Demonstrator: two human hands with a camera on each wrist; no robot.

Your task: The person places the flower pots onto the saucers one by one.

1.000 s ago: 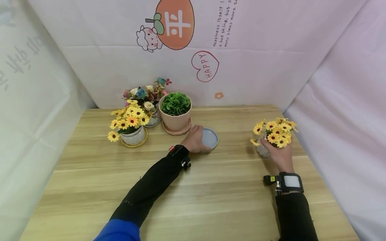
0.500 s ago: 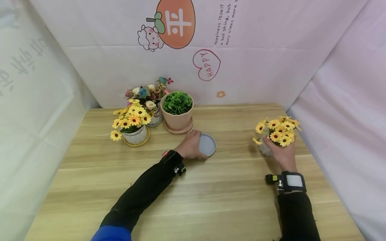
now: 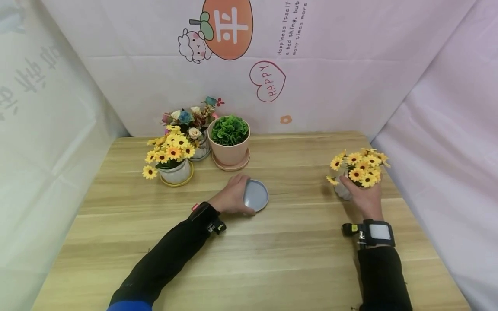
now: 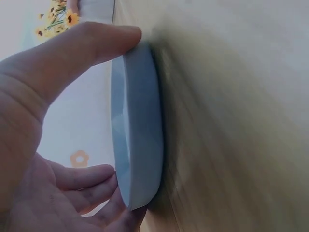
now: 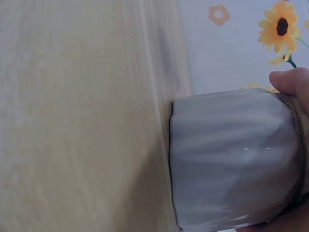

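My left hand (image 3: 231, 196) grips a round grey-blue saucer (image 3: 256, 195) by its rim near the middle of the table. In the left wrist view, the thumb lies on one side of the saucer (image 4: 142, 125) and the fingers on the opposite side. The saucer is level, at or just above the wood. At the right, my right hand (image 3: 367, 199) grips a whitish ribbed flowerpot (image 3: 341, 191) near its top, below the yellow daisy-like flowers (image 3: 362, 167). The right wrist view shows the pot (image 5: 231, 159) upright, its base at the table surface.
A second pot of yellow flowers (image 3: 175, 172) stands at the left on a yellow saucer (image 3: 179, 184). Behind it are mixed roses (image 3: 186, 116) in a grey pot. Beside them, a pink pot (image 3: 229, 153) with green leaves stands on a pink saucer (image 3: 232, 167). Printed cloth (image 3: 330, 95) encloses the table.
The left hand has moved the saucer leftward and nearer to me, away from the pink pot. The right hand keeps its grip on the flowerpot and has barely moved.
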